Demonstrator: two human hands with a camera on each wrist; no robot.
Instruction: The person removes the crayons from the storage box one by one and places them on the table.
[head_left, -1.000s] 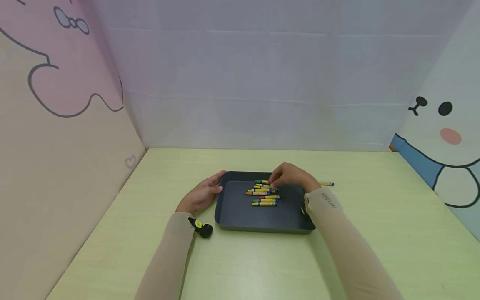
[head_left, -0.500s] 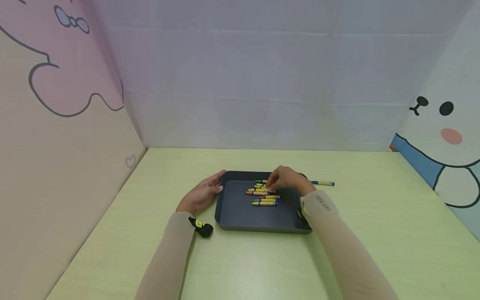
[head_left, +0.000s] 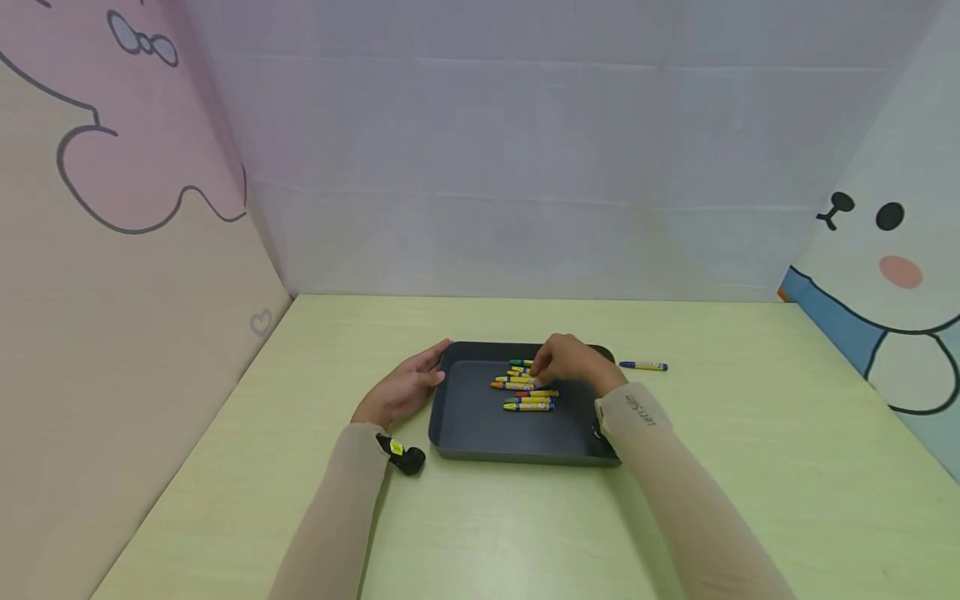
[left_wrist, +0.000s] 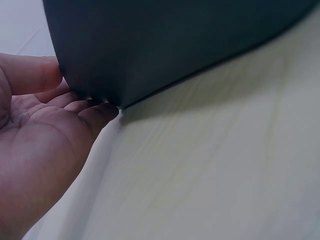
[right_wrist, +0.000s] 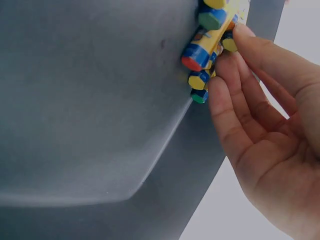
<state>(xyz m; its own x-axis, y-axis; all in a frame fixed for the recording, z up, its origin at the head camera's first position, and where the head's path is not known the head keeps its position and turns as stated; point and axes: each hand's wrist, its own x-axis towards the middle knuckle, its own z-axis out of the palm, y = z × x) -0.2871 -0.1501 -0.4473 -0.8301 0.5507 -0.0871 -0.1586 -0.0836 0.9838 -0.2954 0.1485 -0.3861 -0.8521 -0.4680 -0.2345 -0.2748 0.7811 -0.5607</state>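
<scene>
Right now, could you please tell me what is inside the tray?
Crayons lie in the tray; the right hand hides parts of some, so their exact number cannot be seen.

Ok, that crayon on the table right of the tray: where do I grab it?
Probably pinch the crayon mid-barrel from above, across its long sides: it lies flat, lengthwise across the view, with its left end near the tray.

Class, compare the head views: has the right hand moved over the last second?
Yes: the right hand has shifted slightly left, uncovering more of the unmoved lone crayon right of the tray.
</scene>
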